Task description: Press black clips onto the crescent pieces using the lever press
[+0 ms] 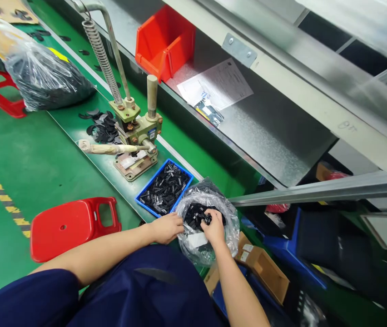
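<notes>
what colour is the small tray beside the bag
The tray is blue, seen in the head view.

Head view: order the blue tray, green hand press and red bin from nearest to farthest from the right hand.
1. Blue tray, up-left of the right hand, beside the clear bag where it grips black parts.
2. Green hand press, farther along the bench.
3. Red bin, back on the metal shelf.

The left hand (166, 227) grips the rim of a clear plastic bag (193, 243) while the right hand (214, 227) pinches small black parts (195, 214) inside it, beside a blue tray (141, 196)
</notes>
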Tool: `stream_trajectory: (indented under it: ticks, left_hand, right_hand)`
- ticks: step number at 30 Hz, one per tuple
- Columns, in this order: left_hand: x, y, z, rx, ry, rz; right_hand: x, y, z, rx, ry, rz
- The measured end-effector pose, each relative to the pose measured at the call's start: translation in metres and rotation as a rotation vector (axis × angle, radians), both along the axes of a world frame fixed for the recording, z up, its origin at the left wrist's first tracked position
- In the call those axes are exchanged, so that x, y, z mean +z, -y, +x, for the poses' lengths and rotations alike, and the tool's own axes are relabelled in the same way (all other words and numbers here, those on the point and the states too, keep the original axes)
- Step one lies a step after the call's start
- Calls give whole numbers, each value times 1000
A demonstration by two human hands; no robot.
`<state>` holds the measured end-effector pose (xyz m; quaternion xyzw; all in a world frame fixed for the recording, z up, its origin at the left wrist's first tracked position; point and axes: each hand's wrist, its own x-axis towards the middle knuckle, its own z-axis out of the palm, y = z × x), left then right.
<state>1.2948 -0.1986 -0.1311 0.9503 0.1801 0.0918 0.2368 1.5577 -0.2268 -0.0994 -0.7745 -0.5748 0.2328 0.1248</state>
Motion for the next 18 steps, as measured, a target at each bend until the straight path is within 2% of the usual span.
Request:
stream_trajectory:
  ticks: [4,9,18]
  left_hand:
    - [-1,-2,0,8,8,-5]
    - [1,-5,-7,2,-3,-14]
    - [-5,-6,-16,2,50,-12]
  right_hand:
    - [15,1,12,-11,-55,146]
    - [24,-10,17,-29,-81,300]
    - [31,-13,4,53,-115,385]
